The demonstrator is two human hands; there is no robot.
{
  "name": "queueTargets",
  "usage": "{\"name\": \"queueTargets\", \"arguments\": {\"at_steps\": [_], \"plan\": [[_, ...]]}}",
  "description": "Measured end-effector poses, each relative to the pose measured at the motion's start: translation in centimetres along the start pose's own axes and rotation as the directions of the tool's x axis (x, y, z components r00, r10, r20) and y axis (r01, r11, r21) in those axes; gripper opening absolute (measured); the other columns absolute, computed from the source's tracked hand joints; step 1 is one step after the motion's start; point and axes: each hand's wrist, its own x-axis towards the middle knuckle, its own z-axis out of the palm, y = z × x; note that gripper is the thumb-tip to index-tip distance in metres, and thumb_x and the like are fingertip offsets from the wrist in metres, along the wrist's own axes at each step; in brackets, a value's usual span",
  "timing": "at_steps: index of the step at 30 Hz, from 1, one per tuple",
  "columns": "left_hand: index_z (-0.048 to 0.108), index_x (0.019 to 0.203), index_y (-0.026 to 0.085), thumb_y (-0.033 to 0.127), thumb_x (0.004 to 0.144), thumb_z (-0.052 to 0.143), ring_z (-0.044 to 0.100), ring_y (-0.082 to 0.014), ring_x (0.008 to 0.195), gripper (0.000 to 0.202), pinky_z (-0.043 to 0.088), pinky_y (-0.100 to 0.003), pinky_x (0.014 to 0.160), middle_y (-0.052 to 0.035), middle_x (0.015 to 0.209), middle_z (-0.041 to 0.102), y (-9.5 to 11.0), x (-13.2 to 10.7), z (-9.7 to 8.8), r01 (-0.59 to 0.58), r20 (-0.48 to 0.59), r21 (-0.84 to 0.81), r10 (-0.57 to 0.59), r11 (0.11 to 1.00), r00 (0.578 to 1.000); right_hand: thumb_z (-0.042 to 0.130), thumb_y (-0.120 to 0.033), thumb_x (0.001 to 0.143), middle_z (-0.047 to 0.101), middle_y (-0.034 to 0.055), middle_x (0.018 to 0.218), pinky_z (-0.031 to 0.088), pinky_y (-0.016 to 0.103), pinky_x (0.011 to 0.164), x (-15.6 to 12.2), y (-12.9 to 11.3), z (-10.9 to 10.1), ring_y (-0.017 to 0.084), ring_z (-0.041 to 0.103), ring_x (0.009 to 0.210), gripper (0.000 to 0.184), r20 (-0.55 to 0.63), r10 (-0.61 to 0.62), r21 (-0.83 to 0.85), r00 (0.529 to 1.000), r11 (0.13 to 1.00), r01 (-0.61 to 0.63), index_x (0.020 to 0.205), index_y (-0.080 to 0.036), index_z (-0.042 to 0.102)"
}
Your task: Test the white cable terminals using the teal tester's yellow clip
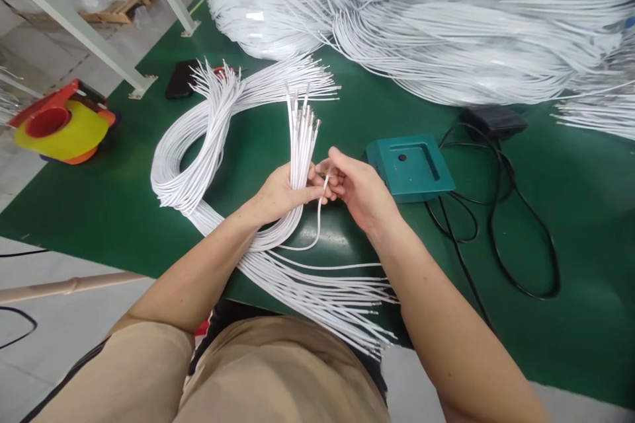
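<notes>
My left hand (pixel 282 195) is closed around a bundle of white cables (pixel 301 145), gripping it upright so the metal-tipped ends fan out above the fingers. My right hand (pixel 354 188) pinches the end of a single white cable (pixel 320 215) just beside the left thumb; that cable loops down below the hands. A long loop of the same white cables (pixel 186 158) lies on the green table (pixel 124 192) to the left, and its loose ends (pixel 347 307) spread over the front edge near my lap.
A teal box-shaped device (pixel 411 168) sits right of my hands, with black cords (pixel 501 238) and a black adapter (pixel 493 120) trailing from it. A large heap of white cable (pixel 446 20) fills the back. A black object (pixel 181 79) and orange-yellow tape dispenser (pixel 62 125) lie left.
</notes>
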Motion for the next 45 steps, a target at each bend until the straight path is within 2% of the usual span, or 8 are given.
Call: {"name": "queueTargets", "arguments": {"at_steps": [8, 15, 25, 30, 33, 37, 42, 45], "plan": [[0.046, 0.078, 0.015, 0.024, 0.069, 0.079, 0.061, -0.0087, 0.060, 0.035, 0.050, -0.023, 0.060, 0.0002, 0.074, 0.065, 0.3, 0.0, 0.0, 0.002, -0.070, -0.014, -0.003, 1.000, 0.998, 0.074, -0.044, 0.073, 0.046, -0.0064, 0.057, 0.038, 0.023, 0.055, 0.3, 0.5, -0.9, 0.006, 0.039, 0.050, 0.031, 0.155, 0.092, 0.128, 0.984, 0.985, -0.112, 0.070, -0.016, 0.062], [0.051, 0.085, 0.015, 0.025, 0.072, 0.078, 0.064, -0.0102, 0.065, 0.032, 0.049, -0.021, 0.058, -0.0011, 0.076, 0.066, -0.1, 0.0, -0.4, -0.025, -0.072, 0.018, 0.026, 1.000, 0.997, 0.073, -0.050, 0.073, 0.056, -0.0023, 0.062, 0.045, 0.026, 0.060, 0.2, 0.6, -0.7, 0.008, 0.049, 0.055, 0.035, 0.029, 0.002, 0.053, 1.000, 0.999, -0.004, 0.075, -0.015, 0.067], [0.052, 0.086, 0.015, 0.027, 0.070, 0.079, 0.064, -0.0118, 0.069, 0.034, 0.050, -0.023, 0.062, -0.0001, 0.076, 0.064, -0.4, 0.0, -0.5, -0.038, -0.115, 0.058, 0.045, 0.998, 0.992, 0.071, -0.031, 0.071, 0.064, -0.0007, 0.068, 0.048, 0.025, 0.062, -0.3, 0.1, -0.4, 0.007, 0.052, 0.057, 0.017, -0.088, -0.102, -0.100, 0.991, 0.991, 0.093, 0.073, -0.015, 0.068], [0.054, 0.119, 0.018, 0.025, 0.071, 0.078, 0.063, -0.0123, 0.071, 0.054, 0.049, -0.023, 0.064, 0.0003, 0.080, 0.064, -0.5, -0.1, -0.7, -0.058, -0.073, 0.040, 0.061, 0.998, 0.995, 0.064, -0.026, 0.074, 0.062, -0.0015, 0.063, 0.047, 0.025, 0.060, -0.5, -0.1, 0.0, 0.008, 0.053, 0.055, 0.012, -0.148, -0.202, -0.314, 0.968, 0.938, 0.147, 0.069, -0.015, 0.066], [0.055, 0.127, 0.022, 0.025, 0.073, 0.076, 0.059, -0.0103, 0.068, 0.059, 0.047, -0.022, 0.062, 0.0015, 0.077, 0.061, -0.4, -0.2, -0.7, -0.045, -0.052, 0.037, 0.047, 0.998, 0.998, 0.059, -0.027, 0.078, 0.062, -0.0012, 0.063, 0.046, 0.027, 0.063, -0.6, 0.0, -0.1, 0.011, 0.056, 0.058, 0.013, -0.123, -0.310, -0.549, 0.943, 0.813, 0.196, 0.071, -0.017, 0.064], [0.063, 0.117, 0.021, 0.025, 0.072, 0.076, 0.055, -0.0086, 0.065, 0.047, 0.045, -0.020, 0.057, 0.0013, 0.075, 0.058, -0.1, -0.2, -0.7, 0.024, -0.051, -0.054, -0.027, 0.998, 0.998, 0.053, -0.020, 0.082, 0.061, 0.0011, 0.070, 0.041, 0.027, 0.063, -0.5, 0.6, -0.6, 0.012, 0.052, 0.063, 0.013, 0.068, -0.551, -0.845, 0.832, 0.411, 0.342, 0.071, -0.019, 0.060], [0.061, 0.124, 0.022, 0.021, 0.070, 0.077, 0.054, -0.0075, 0.062, 0.057, 0.044, -0.020, 0.056, 0.0018, 0.075, 0.058, 0.3, -0.1, -0.9, 0.095, -0.046, -0.171, -0.104, 0.981, 0.993, 0.043, -0.017, 0.090, 0.059, 0.0067, 0.077, 0.041, 0.030, 0.066, -0.2, 1.2, -1.2, 0.016, 0.051, 0.072, 0.022, 0.365, -0.615, -0.902, 0.699, -0.048, 0.428, 0.074, -0.018, 0.057], [0.059, 0.128, 0.022, 0.021, 0.070, 0.077, 0.053, -0.0068, 0.061, 0.061, 0.044, -0.020, 0.057, 0.0020, 0.075, 0.058, 0.5, -0.2, -1.0, 0.119, -0.027, -0.194, -0.127, 0.974, 0.992, 0.039, -0.018, 0.093, 0.062, 0.0095, 0.083, 0.043, 0.032, 0.073, -0.2, 1.1, -1.4, 0.019, 0.055, 0.081, 0.026, 0.457, -0.577, -0.870, 0.677, -0.131, 0.476, 0.077, -0.017, 0.059]]}}
